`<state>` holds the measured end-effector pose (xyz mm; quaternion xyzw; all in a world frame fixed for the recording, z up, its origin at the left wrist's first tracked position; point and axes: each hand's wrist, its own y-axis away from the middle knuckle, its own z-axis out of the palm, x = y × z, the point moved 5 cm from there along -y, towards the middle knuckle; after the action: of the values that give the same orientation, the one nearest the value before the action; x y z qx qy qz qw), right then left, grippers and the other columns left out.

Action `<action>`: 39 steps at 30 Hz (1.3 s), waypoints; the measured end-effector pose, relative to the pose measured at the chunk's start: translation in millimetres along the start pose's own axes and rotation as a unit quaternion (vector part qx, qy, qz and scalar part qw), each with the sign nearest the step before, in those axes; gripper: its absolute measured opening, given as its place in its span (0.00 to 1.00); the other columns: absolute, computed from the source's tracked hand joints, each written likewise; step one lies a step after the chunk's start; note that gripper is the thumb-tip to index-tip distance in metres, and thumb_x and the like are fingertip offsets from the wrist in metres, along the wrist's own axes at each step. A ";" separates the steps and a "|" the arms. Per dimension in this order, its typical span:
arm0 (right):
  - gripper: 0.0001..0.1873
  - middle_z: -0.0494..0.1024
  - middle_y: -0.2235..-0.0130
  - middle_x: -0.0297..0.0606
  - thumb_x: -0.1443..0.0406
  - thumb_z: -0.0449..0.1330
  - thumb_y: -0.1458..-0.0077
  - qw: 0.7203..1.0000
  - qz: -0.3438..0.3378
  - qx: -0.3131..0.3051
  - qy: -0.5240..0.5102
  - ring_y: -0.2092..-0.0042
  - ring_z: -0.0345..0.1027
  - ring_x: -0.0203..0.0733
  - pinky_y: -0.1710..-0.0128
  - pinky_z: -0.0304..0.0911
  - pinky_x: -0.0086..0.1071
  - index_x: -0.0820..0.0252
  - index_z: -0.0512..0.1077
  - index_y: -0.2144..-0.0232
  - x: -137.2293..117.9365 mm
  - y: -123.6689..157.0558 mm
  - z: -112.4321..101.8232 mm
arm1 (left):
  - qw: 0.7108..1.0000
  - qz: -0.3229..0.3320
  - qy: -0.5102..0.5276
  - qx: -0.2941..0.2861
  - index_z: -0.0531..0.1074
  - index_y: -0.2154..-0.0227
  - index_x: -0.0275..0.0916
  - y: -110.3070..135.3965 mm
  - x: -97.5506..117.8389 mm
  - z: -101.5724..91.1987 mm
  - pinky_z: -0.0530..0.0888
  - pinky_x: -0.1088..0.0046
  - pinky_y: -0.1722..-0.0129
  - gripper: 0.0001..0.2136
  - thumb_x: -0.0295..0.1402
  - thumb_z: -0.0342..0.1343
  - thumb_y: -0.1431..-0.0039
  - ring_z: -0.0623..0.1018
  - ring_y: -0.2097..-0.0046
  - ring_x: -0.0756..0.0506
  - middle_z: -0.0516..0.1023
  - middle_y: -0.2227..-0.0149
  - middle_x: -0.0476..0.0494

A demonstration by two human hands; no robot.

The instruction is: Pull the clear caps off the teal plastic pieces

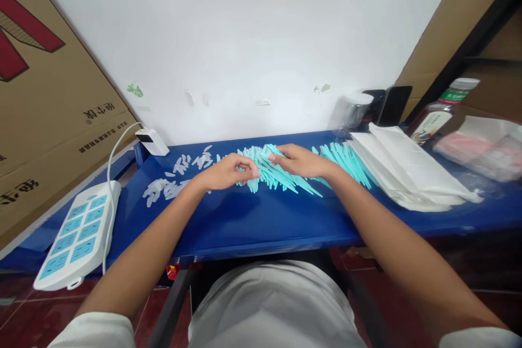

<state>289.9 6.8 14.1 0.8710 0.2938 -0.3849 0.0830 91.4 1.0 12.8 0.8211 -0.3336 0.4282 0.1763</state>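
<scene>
A spread of thin turquoise sticks (pixel 285 176) lies across the middle of the blue table (pixel 253 223), with more of them (pixel 346 160) fanned out to the right. My left hand (pixel 226 172) rests on the left end of the pile, fingers curled and pinching a stick. My right hand (pixel 299 160) lies flat-fingered over the pile's top, fingertips meeting those of the left hand. Small white strips (pixel 173 180) are scattered to the left of my left hand.
A stack of white bags (pixel 408 174) lies at the right, with a clear jar (pixel 351 111), a bottle (pixel 440 111) and plastic-wrapped packs (pixel 485 147) behind. A white power strip (pixel 77 236) and charger (pixel 151 141) sit at the left, beside a cardboard box (pixel 44 103).
</scene>
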 end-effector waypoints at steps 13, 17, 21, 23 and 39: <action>0.26 0.68 0.74 0.33 0.45 0.51 0.31 1.000 -0.004 0.014 0.008 0.71 0.61 0.37 0.69 0.55 0.32 0.61 0.68 0.68 -7.2 1.7 -2.4 | 0.960 -0.036 0.208 0.181 0.72 0.59 0.36 -6.4 -21.7 -11.9 0.52 0.77 0.83 0.19 0.46 0.67 0.41 0.55 0.82 0.59 0.84 0.55 0.33; 0.26 0.69 0.74 0.34 0.45 0.51 0.31 1.000 -0.018 0.015 0.016 0.71 0.61 0.38 0.69 0.55 0.32 0.60 0.67 0.69 -7.7 1.6 -2.5 | 0.966 -0.031 0.208 0.147 0.71 0.63 0.36 -8.3 -20.8 -5.8 0.53 0.77 0.83 0.18 0.47 0.66 0.41 0.55 0.83 0.59 0.85 0.57 0.34; 0.25 0.68 0.73 0.34 0.46 0.51 0.31 0.999 -0.026 0.014 0.027 0.71 0.61 0.37 0.69 0.55 0.32 0.61 0.69 0.68 -7.0 0.6 -1.9 | 0.966 -0.045 0.196 0.163 0.76 0.64 0.35 -7.5 -20.9 -6.7 0.52 0.76 0.83 0.18 0.46 0.69 0.44 0.57 0.82 0.59 0.84 0.62 0.39; 0.24 0.66 0.74 0.33 0.47 0.51 0.31 0.999 -0.028 0.010 0.029 0.72 0.60 0.37 0.69 0.55 0.32 0.60 0.68 0.69 -7.9 0.5 -1.3 | 0.962 -0.049 0.195 0.183 0.79 0.63 0.34 -6.7 -21.5 -9.4 0.51 0.76 0.83 0.18 0.47 0.69 0.44 0.57 0.82 0.59 0.83 0.64 0.41; 0.21 0.66 0.74 0.32 0.53 0.51 0.29 0.998 -0.042 0.000 0.039 0.72 0.58 0.36 0.68 0.53 0.32 0.60 0.67 0.70 -11.0 1.3 -1.0 | 0.955 -0.073 0.200 0.205 0.82 0.65 0.35 -4.9 -25.3 -11.4 0.51 0.75 0.83 0.15 0.44 0.68 0.44 0.56 0.82 0.58 0.83 0.66 0.42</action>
<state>285.4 1.2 22.6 0.8722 0.3330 -0.3541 0.0549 77.8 21.1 -1.4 0.7591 -0.1361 0.6289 0.0983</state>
